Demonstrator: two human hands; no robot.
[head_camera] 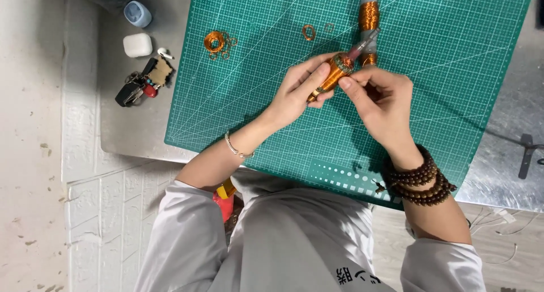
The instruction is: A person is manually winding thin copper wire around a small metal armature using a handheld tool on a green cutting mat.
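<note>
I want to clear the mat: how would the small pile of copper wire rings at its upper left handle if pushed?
The copper wire rings look thin and loose, so probably light, scattering rather than sliding together. Being round, some may roll on the green cutting mat.

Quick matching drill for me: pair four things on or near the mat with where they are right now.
1. Wire spool
2. White case
3. Wire coil
4. Orange tool

a. Off the mat, on the table to its left
b. Between left hand and right hand
c. Top edge of the mat
d. Upper left area of the mat

Pairs: 1-c, 2-a, 3-d, 4-b
</note>
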